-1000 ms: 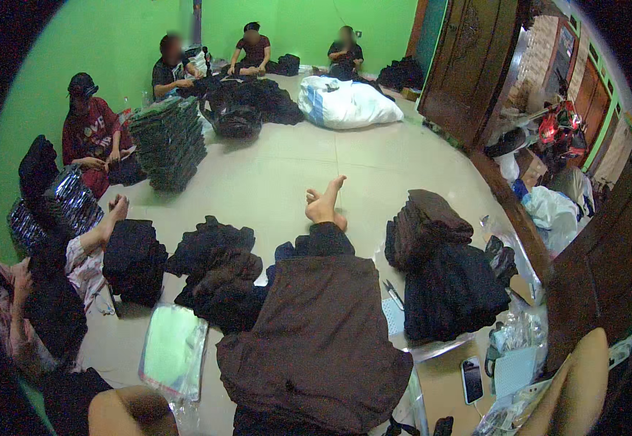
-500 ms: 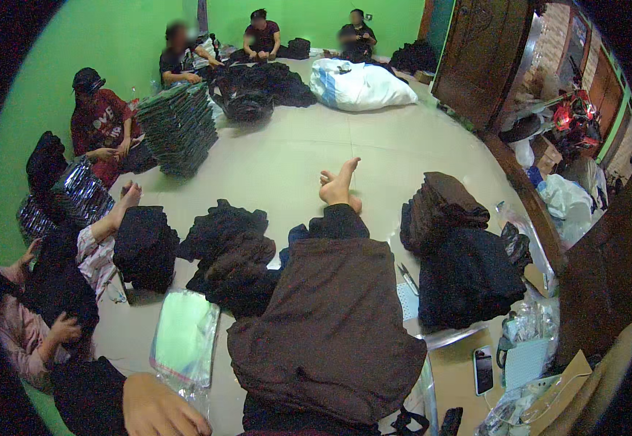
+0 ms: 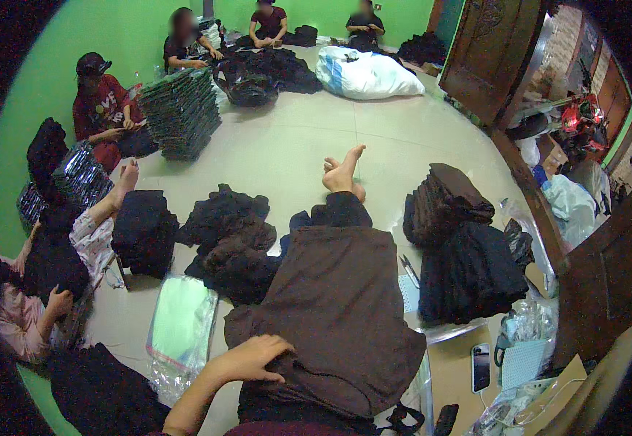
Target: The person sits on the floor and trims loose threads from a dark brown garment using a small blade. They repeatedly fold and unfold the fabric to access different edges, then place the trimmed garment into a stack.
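Note:
Across my lap and outstretched leg lies a wide dark brown garment [image 3: 337,291], spread fairly flat with a curved edge or seam near me. My left hand [image 3: 261,357] rests on its near left part, thumb and fingers apart, gripping nothing visible. My right hand is out of view. At the lower left, beside my left forearm, is a heap of black cloth [image 3: 105,389]. A clear plastic packet with a pale green sheet [image 3: 183,316] lies left of the brown garment.
Rumpled dark clothes [image 3: 232,243] and a folded black stack [image 3: 143,232] lie ahead to the left. On the right stand folded brown clothes [image 3: 450,203], a black stack [image 3: 472,276], a pen [image 3: 409,271] and a phone [image 3: 481,367]. A co-worker [image 3: 32,305] sits close on the left.
My left hand has moved from beside the black cloth at the lower left, rightward onto the brown garment. The co-worker's hand on the left has shifted onto black cloth.

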Tool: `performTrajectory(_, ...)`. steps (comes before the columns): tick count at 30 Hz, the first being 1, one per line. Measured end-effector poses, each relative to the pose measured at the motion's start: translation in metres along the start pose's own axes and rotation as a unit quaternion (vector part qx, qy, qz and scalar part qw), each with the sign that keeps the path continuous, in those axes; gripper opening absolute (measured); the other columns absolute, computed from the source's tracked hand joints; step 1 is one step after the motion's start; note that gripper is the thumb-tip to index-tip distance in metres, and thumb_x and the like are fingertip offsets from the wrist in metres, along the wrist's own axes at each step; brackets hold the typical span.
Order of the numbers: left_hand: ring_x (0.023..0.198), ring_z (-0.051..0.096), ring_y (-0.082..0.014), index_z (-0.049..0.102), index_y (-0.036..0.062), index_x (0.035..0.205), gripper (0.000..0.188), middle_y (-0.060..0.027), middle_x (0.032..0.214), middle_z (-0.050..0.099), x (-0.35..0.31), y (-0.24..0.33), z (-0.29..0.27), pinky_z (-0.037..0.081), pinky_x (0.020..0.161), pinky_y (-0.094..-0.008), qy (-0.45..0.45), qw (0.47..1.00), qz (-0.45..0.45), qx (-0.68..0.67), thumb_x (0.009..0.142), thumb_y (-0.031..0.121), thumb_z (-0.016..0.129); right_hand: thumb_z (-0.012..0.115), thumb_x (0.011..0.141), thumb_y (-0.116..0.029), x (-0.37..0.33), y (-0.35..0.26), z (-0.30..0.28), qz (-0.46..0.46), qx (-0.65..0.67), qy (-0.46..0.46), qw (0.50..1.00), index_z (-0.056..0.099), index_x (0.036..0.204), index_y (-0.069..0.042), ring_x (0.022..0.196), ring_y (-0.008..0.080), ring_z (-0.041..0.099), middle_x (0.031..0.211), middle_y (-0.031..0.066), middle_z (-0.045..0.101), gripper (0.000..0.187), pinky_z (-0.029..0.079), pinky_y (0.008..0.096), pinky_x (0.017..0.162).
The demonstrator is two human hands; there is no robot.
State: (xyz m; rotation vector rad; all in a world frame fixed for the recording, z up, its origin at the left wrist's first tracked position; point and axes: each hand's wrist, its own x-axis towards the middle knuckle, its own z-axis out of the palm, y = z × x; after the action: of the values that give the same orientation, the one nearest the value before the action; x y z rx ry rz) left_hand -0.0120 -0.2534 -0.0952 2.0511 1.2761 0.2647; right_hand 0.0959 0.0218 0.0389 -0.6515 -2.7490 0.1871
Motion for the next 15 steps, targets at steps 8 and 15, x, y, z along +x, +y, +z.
performTrajectory(8,0.106,0.05,-0.0248,0.059,0.0085,0.104,0.031,-0.0068,0.108,0.058,-0.035,-0.02,0.01,0.039,0.091,-0.0327,-0.069,0.972,0.077,-0.211,0.08,0.029,0.056,0.041,0.088,-0.025,-0.081,-0.058,-0.048,-0.145,0.074,-0.045,0.986,0.059,0.092,0.0,0.091,0.0232,0.056,0.092,0.0101,0.06,0.031,0.042,0.0318,0.082)
performTrajectory(15,0.103,0.051,-0.0185,0.056,0.0057,0.109,0.038,-0.0081,0.108,0.057,-0.002,-0.048,-0.033,0.038,0.089,-0.0288,-0.124,0.954,-0.006,-0.273,0.082,0.032,0.055,0.04,0.088,-0.024,-0.192,-0.121,-0.064,-0.388,0.346,-0.37,0.77,0.06,0.093,0.001,0.093,0.0227,0.056,0.094,0.0099,0.061,0.032,0.042,0.0313,0.084)
